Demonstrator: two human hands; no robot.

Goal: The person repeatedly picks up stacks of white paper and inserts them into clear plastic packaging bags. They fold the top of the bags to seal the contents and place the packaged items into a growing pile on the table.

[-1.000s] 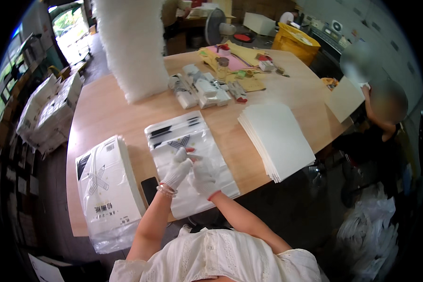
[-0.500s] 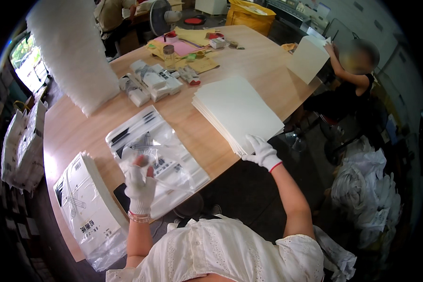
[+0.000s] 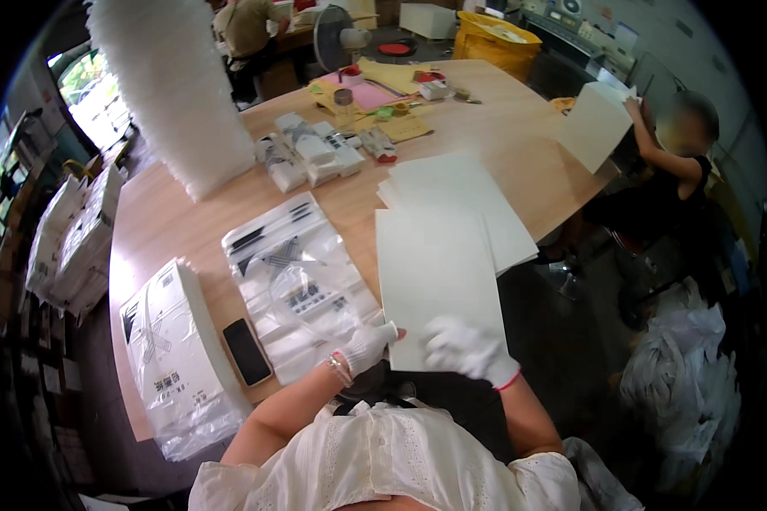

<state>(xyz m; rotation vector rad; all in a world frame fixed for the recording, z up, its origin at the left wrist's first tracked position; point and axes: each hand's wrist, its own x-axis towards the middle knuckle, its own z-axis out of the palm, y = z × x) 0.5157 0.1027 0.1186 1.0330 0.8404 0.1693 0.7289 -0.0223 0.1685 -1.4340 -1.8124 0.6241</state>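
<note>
plain white rectangular paper (image 3: 435, 277) is held unfolded by its near left edge, partly covering a white stack (image 3: 469, 187), its near end extended past the table's (image 3: 511, 119) edge.

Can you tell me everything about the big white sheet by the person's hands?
The white sheet is a plain, flat rectangle that looks like paper or card; it may be several together. It partly covers the white stack, and its near end juts off the table. The left hand holds its near left edge; the blurred right hand is over it, maybe touching.
</note>
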